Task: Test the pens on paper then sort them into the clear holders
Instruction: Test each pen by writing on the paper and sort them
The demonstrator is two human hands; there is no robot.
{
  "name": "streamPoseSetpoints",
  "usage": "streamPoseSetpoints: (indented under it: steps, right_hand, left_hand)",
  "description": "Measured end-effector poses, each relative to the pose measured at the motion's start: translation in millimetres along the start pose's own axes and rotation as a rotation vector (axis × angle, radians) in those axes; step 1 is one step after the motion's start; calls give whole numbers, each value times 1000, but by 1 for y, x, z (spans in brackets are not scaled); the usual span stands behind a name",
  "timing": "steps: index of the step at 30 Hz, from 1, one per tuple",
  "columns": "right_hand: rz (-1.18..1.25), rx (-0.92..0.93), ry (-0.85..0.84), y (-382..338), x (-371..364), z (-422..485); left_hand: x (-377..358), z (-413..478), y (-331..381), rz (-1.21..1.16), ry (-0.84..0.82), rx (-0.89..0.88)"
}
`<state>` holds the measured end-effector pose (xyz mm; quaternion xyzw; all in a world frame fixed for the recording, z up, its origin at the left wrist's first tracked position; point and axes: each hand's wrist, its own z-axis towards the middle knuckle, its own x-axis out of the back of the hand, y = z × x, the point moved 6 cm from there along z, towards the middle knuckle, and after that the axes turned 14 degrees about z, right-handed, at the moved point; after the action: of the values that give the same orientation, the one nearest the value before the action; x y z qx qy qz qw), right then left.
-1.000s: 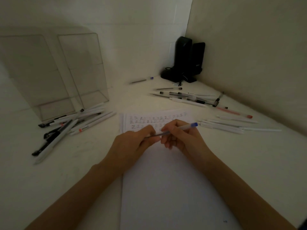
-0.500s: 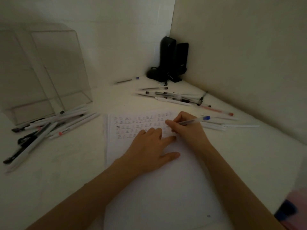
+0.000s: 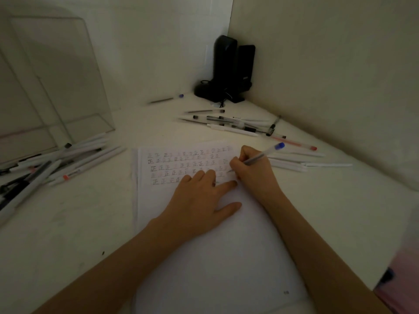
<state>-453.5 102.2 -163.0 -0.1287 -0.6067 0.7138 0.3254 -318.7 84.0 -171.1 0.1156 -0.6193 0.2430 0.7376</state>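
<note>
A white sheet of paper (image 3: 204, 257) lies in front of me, its top rows filled with small written marks. My right hand (image 3: 254, 175) grips a clear pen with a blue end cap (image 3: 260, 157), tip down on the paper near the right end of the marks. My left hand (image 3: 199, 202) rests flat on the sheet, fingers spread, just left of the pen tip. Two clear holders (image 3: 56, 94) stand at the back left. A heap of white and black pens (image 3: 45, 164) lies in front of them.
More pens (image 3: 231, 125) are scattered behind the paper, and a red-capped one (image 3: 294, 142) and white ones (image 3: 301, 164) lie to the right. A lone pen (image 3: 166, 99) lies near the back wall. Black speakers (image 3: 229, 71) stand in the corner. The table edge runs at the right.
My left hand let go of the pen and came down flat on the paper. My right hand turned the pen tip down onto the sheet among the marks.
</note>
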Motion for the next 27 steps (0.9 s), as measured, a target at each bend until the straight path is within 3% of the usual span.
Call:
streamPoseSetpoints:
  steps: [27]
  right_hand:
    - [9,54,-23,-6,-2,-3]
  left_hand:
    - [-1,0,0,-25,3,-7]
